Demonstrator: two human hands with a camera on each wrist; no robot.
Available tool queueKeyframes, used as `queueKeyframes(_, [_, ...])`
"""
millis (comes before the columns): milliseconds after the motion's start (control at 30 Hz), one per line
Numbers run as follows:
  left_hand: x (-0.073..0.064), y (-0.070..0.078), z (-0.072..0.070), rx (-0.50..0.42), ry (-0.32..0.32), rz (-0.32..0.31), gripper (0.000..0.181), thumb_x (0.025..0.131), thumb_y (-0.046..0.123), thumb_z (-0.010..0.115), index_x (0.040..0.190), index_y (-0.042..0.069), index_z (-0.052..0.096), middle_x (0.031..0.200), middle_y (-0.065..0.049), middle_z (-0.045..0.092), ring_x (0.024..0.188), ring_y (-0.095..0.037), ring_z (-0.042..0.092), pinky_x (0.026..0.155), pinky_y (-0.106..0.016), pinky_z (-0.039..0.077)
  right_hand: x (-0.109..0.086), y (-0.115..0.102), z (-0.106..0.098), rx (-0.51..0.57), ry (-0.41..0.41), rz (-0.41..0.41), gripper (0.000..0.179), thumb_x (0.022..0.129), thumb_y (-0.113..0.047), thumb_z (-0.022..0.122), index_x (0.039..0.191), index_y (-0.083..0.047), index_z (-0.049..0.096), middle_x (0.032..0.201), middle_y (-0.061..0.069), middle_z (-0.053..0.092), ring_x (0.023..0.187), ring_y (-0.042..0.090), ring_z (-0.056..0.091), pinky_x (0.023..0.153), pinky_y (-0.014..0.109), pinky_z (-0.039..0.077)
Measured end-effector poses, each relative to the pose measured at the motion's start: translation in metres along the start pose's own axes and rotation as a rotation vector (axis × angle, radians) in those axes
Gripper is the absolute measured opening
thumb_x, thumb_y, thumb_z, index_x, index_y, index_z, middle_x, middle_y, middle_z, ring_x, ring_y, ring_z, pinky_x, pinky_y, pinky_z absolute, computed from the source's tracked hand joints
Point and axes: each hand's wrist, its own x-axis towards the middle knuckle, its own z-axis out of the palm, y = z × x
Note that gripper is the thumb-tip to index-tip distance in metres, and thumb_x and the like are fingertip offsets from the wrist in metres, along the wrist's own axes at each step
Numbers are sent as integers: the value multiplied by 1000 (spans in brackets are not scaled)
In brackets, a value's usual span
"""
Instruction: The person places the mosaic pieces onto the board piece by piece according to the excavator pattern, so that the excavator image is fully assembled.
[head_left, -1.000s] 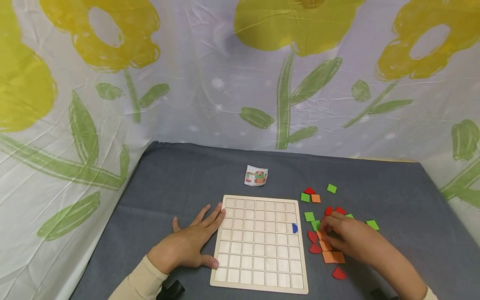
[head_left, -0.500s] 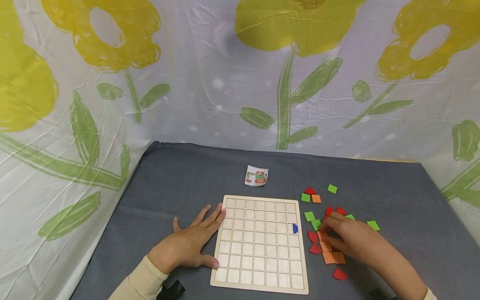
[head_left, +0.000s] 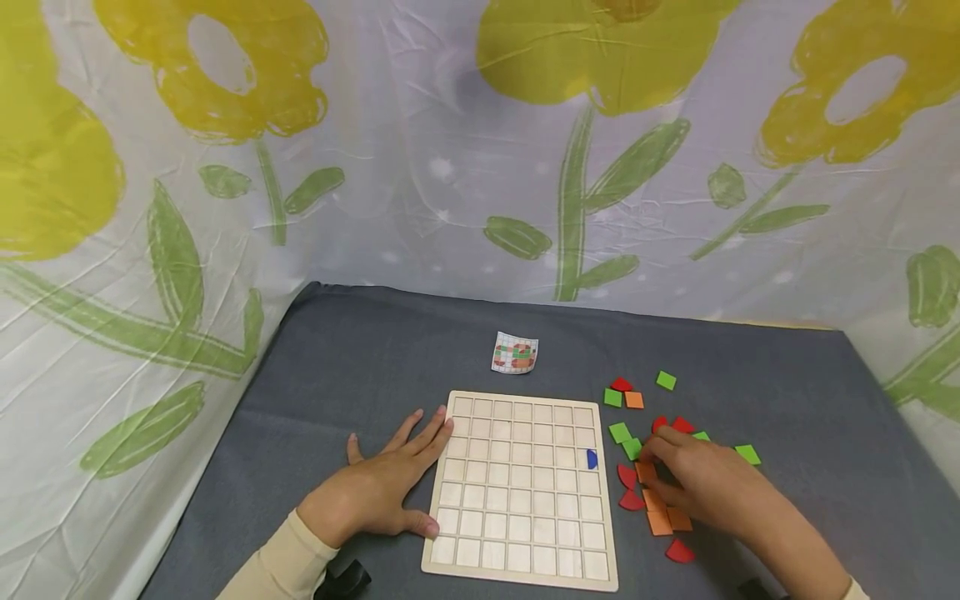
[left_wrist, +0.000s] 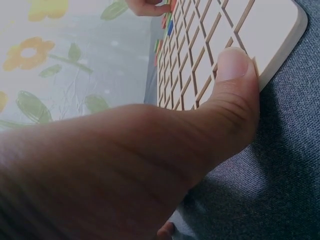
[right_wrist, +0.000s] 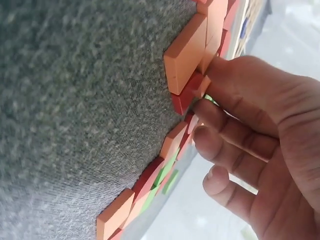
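Note:
My left hand (head_left: 375,492) is spread at the left edge of a wooden grid board (head_left: 521,567); in the left wrist view its thumb (left_wrist: 235,75) presses on the board's rim. My right hand (head_left: 708,471) is low over the pile of coloured tiles, fingers bent. Its thumb and index finger pinch an orange square tile (head_left: 646,472), partly covered by the hand. A red tile (right_wrist: 187,92) and a thick-edged orange tile (right_wrist: 185,55) lie right beside those fingertips. A blue rounded tile (head_left: 592,458) sits in a cell of the board's right column.
A small printed pattern card (head_left: 514,353) lies beyond the board. Green tiles (head_left: 666,380), red rounded tiles (head_left: 680,551) and more orange tiles (head_left: 660,523) are scattered right of the board. A grey cloth (head_left: 360,358) covers the table, with a flowered curtain (head_left: 420,167) behind.
The orange tiles below my right fingers have slid slightly toward me, leaving a small gap beneath the pinched one. My left hand stays on the board.

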Motion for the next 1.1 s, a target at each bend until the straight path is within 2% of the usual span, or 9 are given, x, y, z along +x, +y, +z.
queueKeyframes(333, [0,-2,1,-14,-4,4,126,75,55,90,172,26,15,178,7,3,165,-29,2,96,-98,4,4,2,2,-16,-40,-15,15,91,-24,79,95,-22,65,88,-14,50,58,-2,38,52,21,39])
queueKeyframes(500, [1,-2,0,-12,-13,2,126,75,56,89,172,27,14,178,8,3,165,-28,2,97,-97,4,4,1,0,-54,-18,-29,17,88,-25,79,93,-24,63,86,-14,49,59,-2,37,53,22,38])
queueKeyframes(733, [1,-1,0,-7,-22,-11,126,75,55,89,172,27,14,178,8,1,165,-28,1,97,-97,4,10,-23,-4,-2,54,-125,18,86,-19,79,93,-21,62,86,-12,53,58,-6,39,52,18,41])
queueKeyframes(1100, [2,-1,0,-8,-23,-3,125,75,54,90,172,27,14,178,8,2,165,-29,2,97,-97,5,23,-51,6,-81,125,-233,22,83,-18,82,90,-18,61,84,-14,49,64,-2,42,58,19,44])
